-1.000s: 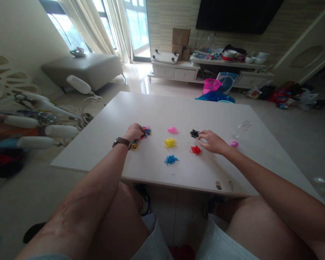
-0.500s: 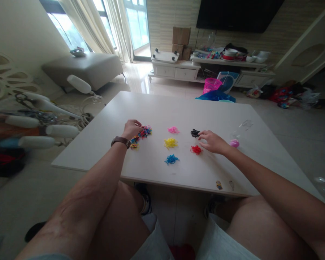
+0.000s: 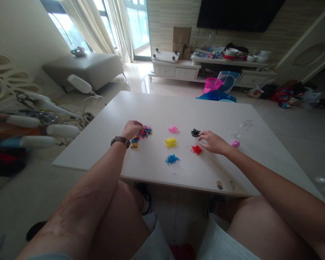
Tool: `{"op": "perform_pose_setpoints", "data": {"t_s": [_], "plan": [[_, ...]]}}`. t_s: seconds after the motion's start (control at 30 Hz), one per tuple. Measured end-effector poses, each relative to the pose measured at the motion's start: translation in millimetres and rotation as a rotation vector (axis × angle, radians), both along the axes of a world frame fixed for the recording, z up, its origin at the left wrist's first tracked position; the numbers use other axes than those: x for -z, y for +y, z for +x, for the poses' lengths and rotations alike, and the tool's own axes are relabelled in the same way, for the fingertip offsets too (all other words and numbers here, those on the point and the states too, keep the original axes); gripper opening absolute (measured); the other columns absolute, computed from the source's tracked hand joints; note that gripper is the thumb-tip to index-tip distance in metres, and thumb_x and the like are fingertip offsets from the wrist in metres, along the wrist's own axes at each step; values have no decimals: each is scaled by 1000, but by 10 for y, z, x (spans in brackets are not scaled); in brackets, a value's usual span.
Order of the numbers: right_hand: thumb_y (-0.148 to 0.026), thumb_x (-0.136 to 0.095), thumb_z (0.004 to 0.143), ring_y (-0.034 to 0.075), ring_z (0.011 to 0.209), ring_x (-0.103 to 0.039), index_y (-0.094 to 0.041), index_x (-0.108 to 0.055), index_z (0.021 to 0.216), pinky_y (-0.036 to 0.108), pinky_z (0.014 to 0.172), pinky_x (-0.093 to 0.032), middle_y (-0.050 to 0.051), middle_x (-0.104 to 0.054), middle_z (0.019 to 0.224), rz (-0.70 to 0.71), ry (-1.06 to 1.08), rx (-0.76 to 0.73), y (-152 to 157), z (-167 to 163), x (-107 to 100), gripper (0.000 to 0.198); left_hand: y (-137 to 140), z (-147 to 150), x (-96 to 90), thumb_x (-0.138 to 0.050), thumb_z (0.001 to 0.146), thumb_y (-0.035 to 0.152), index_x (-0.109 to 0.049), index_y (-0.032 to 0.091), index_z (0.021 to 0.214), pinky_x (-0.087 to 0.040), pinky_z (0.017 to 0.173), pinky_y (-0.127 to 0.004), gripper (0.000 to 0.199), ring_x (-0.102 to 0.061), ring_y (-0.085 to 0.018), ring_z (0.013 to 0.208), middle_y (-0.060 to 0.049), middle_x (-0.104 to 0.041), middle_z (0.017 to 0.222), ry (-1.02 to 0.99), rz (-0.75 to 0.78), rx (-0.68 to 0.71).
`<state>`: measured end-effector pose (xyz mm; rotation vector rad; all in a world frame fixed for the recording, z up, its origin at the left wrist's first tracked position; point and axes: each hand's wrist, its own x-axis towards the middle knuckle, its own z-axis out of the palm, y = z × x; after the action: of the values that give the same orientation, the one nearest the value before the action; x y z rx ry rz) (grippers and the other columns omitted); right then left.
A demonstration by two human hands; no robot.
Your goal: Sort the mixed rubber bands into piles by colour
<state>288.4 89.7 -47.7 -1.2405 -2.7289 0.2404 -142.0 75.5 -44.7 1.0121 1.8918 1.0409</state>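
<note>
My left hand [image 3: 132,129], with a watch on the wrist, is at the upper left edge of a mixed pile of small coloured rubber bands [image 3: 144,133]. Its fingers are pinched together; what they hold is too small to make out. My right hand [image 3: 212,142] hovers or rests beside the black bands [image 3: 195,133] and the red bands [image 3: 196,150], its fingers loosely bent and apart. Between the hands lie separate heaps of pink bands [image 3: 173,129], yellow bands [image 3: 170,143] and blue bands [image 3: 172,159].
On the white table [image 3: 151,104], a pink round object [image 3: 234,143] and a clear plastic piece [image 3: 246,125] lie right of my right hand. A small yellow cartoon figure [image 3: 219,185] lies near the front edge. White lamp arms [image 3: 62,108] stand left of the table.
Almost nothing differs. My left hand has shifted very slightly at the mixed pile, and my right hand stays beside the black and red heaps.
</note>
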Motion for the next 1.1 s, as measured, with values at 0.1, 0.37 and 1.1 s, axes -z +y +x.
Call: {"op": "perform_pose_setpoints", "data": {"t_s": [0.1, 0.37, 1.1], "plan": [[-26, -58, 87, 31, 115, -60, -21, -72, 94, 50, 103, -49, 11, -67, 124, -2, 1, -3, 2, 2, 1, 16, -13, 2, -8, -83, 50, 14, -72, 12, 75, -51, 60, -26, 27, -67, -18, 65, -4, -67, 60, 18, 22, 14], [-27, -58, 86, 31, 114, -61, -21, -72, 92, 50, 102, -50, 11, -67, 123, -4, -1, -10, -7, -5, 3, 16, -41, 10, -32, -88, 45, 25, -71, 13, 69, -45, 53, -25, 31, -58, -14, 56, -2, -65, 57, 72, 57, 63], [-28, -60, 86, 30, 115, -61, -21, -72, 91, 49, 104, -49, 10, -68, 122, -36, -5, -15, -21, -27, -15, 15, -57, 20, -59, -86, 44, 30, -73, 14, 69, -41, 52, -24, 32, -59, -15, 58, -4, -69, 64, 118, 60, 105]]}}
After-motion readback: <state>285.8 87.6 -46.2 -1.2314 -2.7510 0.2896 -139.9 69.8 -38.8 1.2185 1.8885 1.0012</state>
